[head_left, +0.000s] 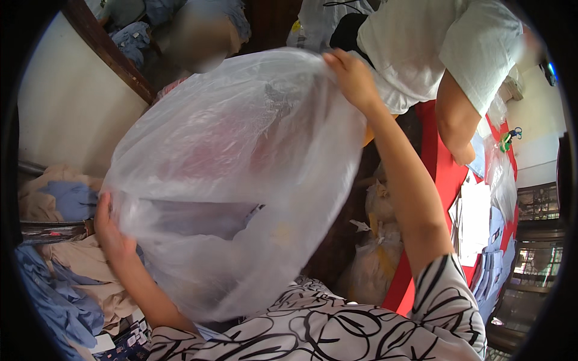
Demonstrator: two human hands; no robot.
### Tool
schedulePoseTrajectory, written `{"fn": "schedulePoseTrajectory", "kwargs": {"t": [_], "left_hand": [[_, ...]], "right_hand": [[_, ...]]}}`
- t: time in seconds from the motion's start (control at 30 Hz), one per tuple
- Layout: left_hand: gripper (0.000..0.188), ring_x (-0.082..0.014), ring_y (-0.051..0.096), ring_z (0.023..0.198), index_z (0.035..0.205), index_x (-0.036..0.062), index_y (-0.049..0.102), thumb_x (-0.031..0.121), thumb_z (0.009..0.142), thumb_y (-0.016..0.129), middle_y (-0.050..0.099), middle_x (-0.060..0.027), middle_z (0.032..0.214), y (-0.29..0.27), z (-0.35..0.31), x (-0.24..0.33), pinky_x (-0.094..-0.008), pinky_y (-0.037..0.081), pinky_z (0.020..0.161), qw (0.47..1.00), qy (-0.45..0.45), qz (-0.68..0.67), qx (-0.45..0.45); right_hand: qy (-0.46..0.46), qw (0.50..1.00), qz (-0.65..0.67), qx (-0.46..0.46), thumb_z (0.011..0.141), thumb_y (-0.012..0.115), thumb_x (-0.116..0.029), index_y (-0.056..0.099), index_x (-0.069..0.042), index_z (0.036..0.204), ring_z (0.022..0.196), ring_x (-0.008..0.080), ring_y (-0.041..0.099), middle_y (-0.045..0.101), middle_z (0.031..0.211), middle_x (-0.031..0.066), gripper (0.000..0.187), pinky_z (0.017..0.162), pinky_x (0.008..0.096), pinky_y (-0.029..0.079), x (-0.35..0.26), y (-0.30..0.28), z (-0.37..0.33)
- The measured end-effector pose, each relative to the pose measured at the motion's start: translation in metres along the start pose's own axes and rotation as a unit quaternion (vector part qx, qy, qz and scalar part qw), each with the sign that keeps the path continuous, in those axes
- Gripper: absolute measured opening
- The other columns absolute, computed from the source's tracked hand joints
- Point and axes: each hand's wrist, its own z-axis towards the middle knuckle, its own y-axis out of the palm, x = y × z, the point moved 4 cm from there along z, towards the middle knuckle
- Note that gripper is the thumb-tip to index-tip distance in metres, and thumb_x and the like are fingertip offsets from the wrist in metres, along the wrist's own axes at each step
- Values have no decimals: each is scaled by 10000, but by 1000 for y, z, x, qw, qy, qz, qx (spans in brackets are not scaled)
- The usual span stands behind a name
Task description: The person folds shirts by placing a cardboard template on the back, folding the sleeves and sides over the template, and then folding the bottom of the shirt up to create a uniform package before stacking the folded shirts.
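A large, clear plastic bag [241, 138] is stretched out in front of me, puffed wide between my two hands. Low on the left, my left hand [114, 231] grips its edge. Up at the far right, my right hand [352, 75] pinches the opposite rim. Something dark and flat shows blurred through the lower part of the plastic, and reddish shapes show through the upper part; I cannot make out what they are.
To the right, a co-worker in a white shirt [415, 54] leans over a red-covered table [436, 174] with papers [472, 216], folded blue garments [487, 274] and green-handled scissors [506, 141]. Filled plastic bags [376, 265] stand beneath. Blue and beige clothes [66, 301] are heaped at left. Another person [205, 36] is beyond.
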Motion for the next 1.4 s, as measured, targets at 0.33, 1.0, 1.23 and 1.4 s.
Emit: {"fn": "schedulePoseTrajectory", "kwargs": {"t": [0.33, 1.0, 1.23, 1.4], "left_hand": [[642, -421, 591, 1154, 1201, 1, 632, 563, 905, 541, 628, -251, 1237, -20, 198, -70, -462, 464, 967, 696, 177, 682, 137], [626, -354, 473, 1266, 1369, 183, 542, 312, 796, 760, 503, -95, 1403, 126, 136, -153, -501, 375, 1061, 446, 278, 783, -333], [942, -356, 215, 1477, 1548, 292, 267, 470, 775, 776, 49, 0, 1662, 36, 172, -149, -753, 148, 1098, 328, -13, 942, -65], [986, -298, 276, 1457, 1563, 213, 223, 428, 776, 779, 95, -42, 1653, 43, 227, -141, -706, 210, 1107, 361, 103, 927, -1]], "right_hand": [[-294, 885, -45, -359, 853, 613, -583, 465, -118, 1454, 1429, 358, 321, 532, 1383, 128, 774, 1177, 640, 79, -78, 169, -153], [-264, 912, -129, -285, 723, 618, -158, 598, -109, 732, 877, 223, 570, 507, 759, 37, 54, 1040, 560, 404, -92, 18, -296], [-194, 894, -193, -354, 655, 638, -167, 536, -112, 687, 634, 173, 532, 435, 644, -2, 120, 830, 398, 495, -127, -110, -279], [-119, 913, -264, -288, 700, 627, -113, 576, -108, 758, 713, 217, 524, 448, 712, 23, 77, 858, 435, 438, -107, -96, -292]]}}
